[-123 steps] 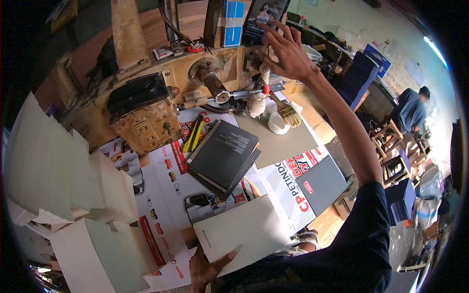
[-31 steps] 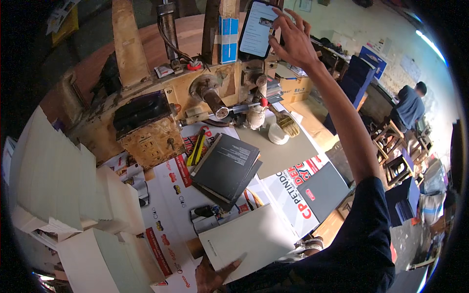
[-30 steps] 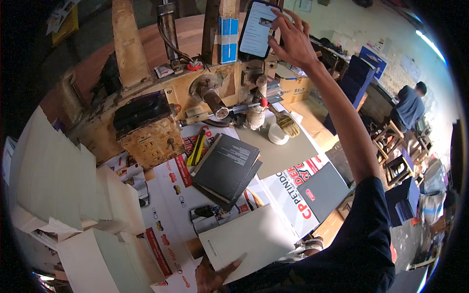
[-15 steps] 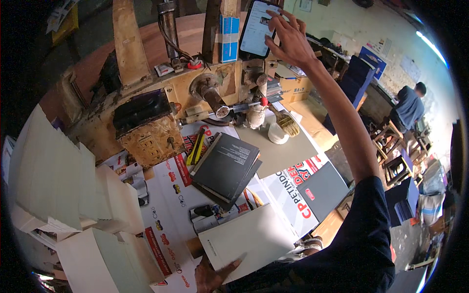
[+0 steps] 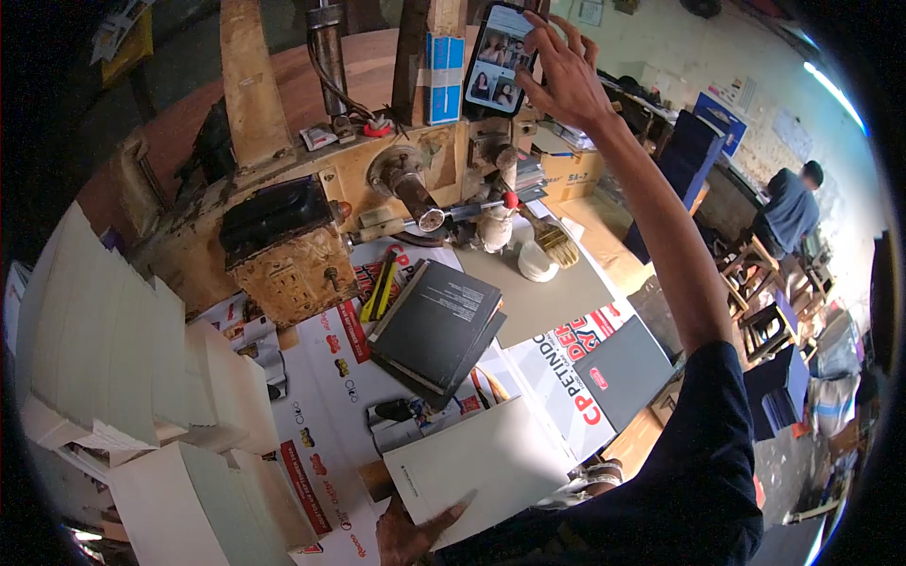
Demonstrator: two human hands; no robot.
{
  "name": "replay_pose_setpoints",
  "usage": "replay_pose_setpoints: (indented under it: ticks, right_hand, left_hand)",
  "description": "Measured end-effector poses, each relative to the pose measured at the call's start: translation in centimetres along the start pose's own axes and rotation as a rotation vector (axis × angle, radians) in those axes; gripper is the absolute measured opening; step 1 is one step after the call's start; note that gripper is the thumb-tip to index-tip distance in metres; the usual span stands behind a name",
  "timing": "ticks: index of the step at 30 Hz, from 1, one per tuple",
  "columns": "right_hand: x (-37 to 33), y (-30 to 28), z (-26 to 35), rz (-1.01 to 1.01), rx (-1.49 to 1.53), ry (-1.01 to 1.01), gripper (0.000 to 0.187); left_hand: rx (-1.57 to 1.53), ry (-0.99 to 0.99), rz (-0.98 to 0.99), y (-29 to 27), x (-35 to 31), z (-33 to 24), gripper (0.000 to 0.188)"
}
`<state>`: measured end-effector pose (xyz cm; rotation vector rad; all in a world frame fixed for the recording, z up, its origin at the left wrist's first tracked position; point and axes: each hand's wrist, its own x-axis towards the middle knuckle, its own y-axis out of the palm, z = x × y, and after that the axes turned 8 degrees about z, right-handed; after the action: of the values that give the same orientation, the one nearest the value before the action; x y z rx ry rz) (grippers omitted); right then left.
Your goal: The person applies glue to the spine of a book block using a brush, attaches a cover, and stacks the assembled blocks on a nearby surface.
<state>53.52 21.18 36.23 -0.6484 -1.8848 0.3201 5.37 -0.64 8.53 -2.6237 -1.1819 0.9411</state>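
My right hand (image 5: 569, 83) is raised at a phone (image 5: 494, 75) that stands upright against the machine's post. Its fingers are spread, with fingertips at the screen's right side, where several pictures show. At the lower edge my left hand (image 5: 408, 540) grips the near left corner of a white book block (image 5: 486, 469), thumb on top and fingers hidden beneath. Just beyond the block, dark grey books (image 5: 439, 321) lie stacked askew on the printed sheets. Beside them rests a yellow cutter knife (image 5: 380, 286).
Tall stacks of white paper blocks (image 5: 94, 340) stand on the left. A worn machine with a metal box (image 5: 288, 259) lines the back. A brush (image 5: 552, 242) lies by a white cup (image 5: 536, 262); a grey cover (image 5: 623, 368) lies right. Another person (image 5: 786, 209) sits far right.
The phone screen has changed from a light list to a grid of pictures. My right hand has shifted slightly at the phone; my left hand and the book block look unmoved.
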Motion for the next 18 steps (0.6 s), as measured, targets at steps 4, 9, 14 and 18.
replay_pose_setpoints:
  ticks: [4,9,14,18]
  right_hand:
    - [0.3,-0.3,0.4,-0.014,-0.021,-0.065,0.038]
    - [0.6,-2.9,1.7,0.283,-0.127,0.103,0.067]
    - [-2.2,-2.3,1.4,-0.092,0.020,-0.054,0.029]
    - [-6.5,-1.2,1.7,0.047,0.025,-0.107,0.028]
  left_hand:
    - [-0.044,-0.005,-0.021,0.0,-0.4,-0.4,0.083]
    - [-0.077,-0.017,-0.017,-0.1,-0.5,-0.2,0.080]
    - [0.058,-0.021,-0.008,-0.1,-0.3,0.2,0.075]
    - [0.028,0.010,-0.025,0.1,-0.4,-0.2,0.073]
